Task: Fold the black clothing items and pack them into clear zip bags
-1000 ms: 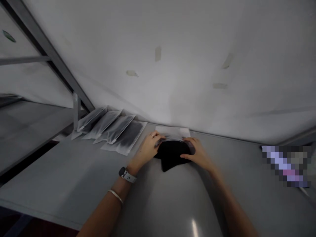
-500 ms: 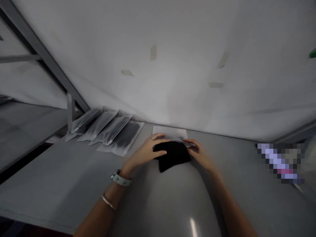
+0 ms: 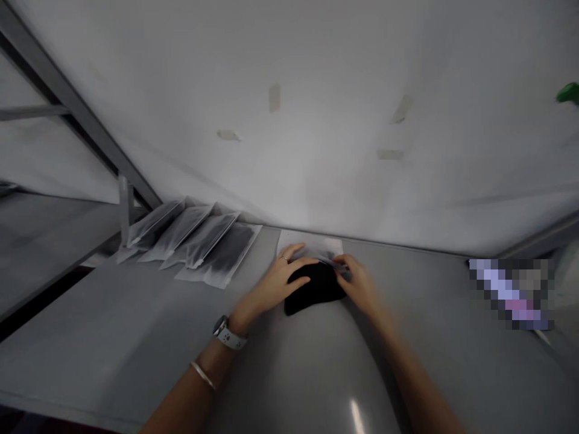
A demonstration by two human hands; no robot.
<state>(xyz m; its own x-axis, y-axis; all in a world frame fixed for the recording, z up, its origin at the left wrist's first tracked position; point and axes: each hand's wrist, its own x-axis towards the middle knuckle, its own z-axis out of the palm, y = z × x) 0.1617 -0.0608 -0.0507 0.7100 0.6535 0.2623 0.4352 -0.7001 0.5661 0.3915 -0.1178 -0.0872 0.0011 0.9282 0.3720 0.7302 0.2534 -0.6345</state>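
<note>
the left hand (image 3: 283, 278) is spread over the flat black cloth (image 3: 314, 292), maybe to steady it; the right hand (image 3: 357, 284) pinches the flat frosty plastic bag (image 3: 323, 246) by its near edge.

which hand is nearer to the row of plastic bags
Left. The left hand, at the black item's left side, is right of the bags; the right hand is farther right, at its other side.

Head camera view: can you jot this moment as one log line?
left hand: spread on black item | right hand: at its right edge | beyond: pale sheet-like material | left: four overlapping bags
</note>
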